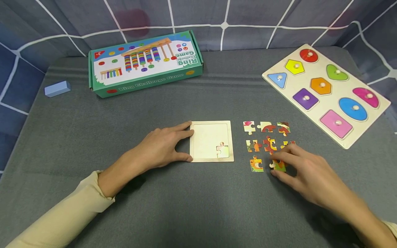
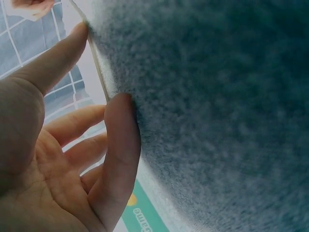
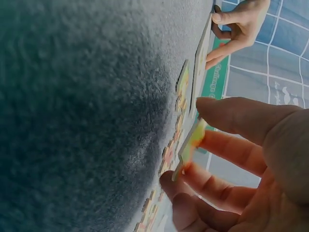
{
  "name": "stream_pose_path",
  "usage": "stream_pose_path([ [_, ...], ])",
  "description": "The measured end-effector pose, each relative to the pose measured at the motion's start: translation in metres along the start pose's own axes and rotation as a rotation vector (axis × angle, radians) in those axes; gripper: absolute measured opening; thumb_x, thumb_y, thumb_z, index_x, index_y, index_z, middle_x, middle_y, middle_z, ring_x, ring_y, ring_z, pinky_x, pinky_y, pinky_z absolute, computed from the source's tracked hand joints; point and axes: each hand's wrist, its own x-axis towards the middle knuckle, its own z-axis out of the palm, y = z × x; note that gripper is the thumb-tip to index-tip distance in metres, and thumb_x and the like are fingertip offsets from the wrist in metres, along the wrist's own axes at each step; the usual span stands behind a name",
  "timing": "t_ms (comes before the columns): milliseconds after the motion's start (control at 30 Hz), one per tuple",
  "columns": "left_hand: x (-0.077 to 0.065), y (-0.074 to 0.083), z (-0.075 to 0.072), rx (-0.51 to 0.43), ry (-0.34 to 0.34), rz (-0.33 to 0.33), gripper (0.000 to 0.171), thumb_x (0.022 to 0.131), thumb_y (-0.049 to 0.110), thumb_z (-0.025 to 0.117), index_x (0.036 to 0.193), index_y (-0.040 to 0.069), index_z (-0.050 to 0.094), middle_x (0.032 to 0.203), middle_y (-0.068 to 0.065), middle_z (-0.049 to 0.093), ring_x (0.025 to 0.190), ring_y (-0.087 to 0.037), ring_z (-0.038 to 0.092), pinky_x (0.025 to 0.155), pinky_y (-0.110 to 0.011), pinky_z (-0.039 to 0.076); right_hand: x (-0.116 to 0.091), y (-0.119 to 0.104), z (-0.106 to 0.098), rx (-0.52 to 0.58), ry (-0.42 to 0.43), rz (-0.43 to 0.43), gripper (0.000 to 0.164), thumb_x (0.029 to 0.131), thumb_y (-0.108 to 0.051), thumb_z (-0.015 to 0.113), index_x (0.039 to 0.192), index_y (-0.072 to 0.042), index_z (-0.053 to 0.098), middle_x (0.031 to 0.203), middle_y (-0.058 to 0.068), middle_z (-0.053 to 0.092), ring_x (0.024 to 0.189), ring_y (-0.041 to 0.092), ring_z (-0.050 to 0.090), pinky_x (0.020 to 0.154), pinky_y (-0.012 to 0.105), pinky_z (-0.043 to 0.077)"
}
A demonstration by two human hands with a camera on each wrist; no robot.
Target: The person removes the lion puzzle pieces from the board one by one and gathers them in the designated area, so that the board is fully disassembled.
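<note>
Fingertips and thumb of my left hand (image 1: 162,146) rest along the left edge of a square wooden puzzle board (image 1: 204,141). Inside its frame, at the lower right corner, lies a pale jigsaw piece (image 1: 222,151) with some green. My right hand (image 1: 305,170) pinches a green and orange jigsaw piece (image 3: 191,145) between thumb and fingers; in the right wrist view it is tilted, above the cloth. Several other jigsaw pieces (image 1: 249,127) lie in rows right of the board, among them an orange and yellow one (image 1: 256,164). The right fingers partly cover one in the middle row.
A green Ring Challenge Game box (image 1: 145,63) stands at the back left, with a blue block (image 1: 57,89) beside it. A knobbed shape board (image 1: 327,94) lies at the back right. Grey cloth (image 1: 198,206) covers the table, with a dark grid-patterned curtain (image 1: 198,13) behind.
</note>
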Motion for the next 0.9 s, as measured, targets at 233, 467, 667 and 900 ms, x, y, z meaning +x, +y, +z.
stream_pose_path([
  [233, 0.0, -0.001, 0.001, -0.004, 0.017, 0.011, 0.08, 0.077, 0.047, 0.083, 0.142, 0.009, 0.055, 0.154, -0.013, 0.037, 0.128, -0.034, 0.052, 0.093, -0.057, 0.045, -0.004, 0.001, 0.007, -0.016, 0.049, -0.062, 0.045, 0.065, -0.021, 0.092, 0.107, -0.018, 0.076, 0.096, -0.008, 0.059, 0.073, 0.007, 0.051, 0.057, 0.03, 0.041],
  [467, -0.001, -0.001, 0.001, -0.004, 0.027, 0.018, 0.08, 0.076, 0.047, 0.083, 0.141, 0.009, 0.056, 0.154, -0.013, 0.038, 0.127, -0.033, 0.052, 0.091, -0.057, 0.046, -0.002, 0.0, 0.012, -0.038, 0.004, -0.033, 0.042, 0.068, -0.021, 0.091, 0.107, -0.015, 0.077, 0.094, -0.005, 0.059, 0.076, 0.011, 0.049, 0.061, 0.035, 0.042],
  [667, -0.001, -0.001, 0.001, -0.001, 0.026, 0.017, 0.08, 0.077, 0.048, 0.082, 0.142, 0.009, 0.055, 0.154, -0.012, 0.038, 0.126, -0.033, 0.053, 0.091, -0.056, 0.046, -0.001, -0.001, 0.012, -0.047, -0.027, -0.005, 0.049, 0.069, -0.023, 0.091, 0.114, -0.013, 0.075, 0.096, -0.003, 0.058, 0.077, 0.013, 0.049, 0.063, 0.036, 0.042],
  [900, -0.001, -0.002, 0.001, 0.0, 0.021, 0.017, 0.08, 0.077, 0.048, 0.082, 0.142, 0.01, 0.055, 0.154, -0.011, 0.038, 0.126, -0.032, 0.054, 0.09, -0.055, 0.047, -0.002, 0.001, 0.012, -0.012, -0.002, -0.051, 0.046, 0.066, -0.015, 0.091, 0.109, -0.013, 0.075, 0.099, -0.004, 0.06, 0.078, 0.011, 0.052, 0.06, 0.034, 0.044],
])
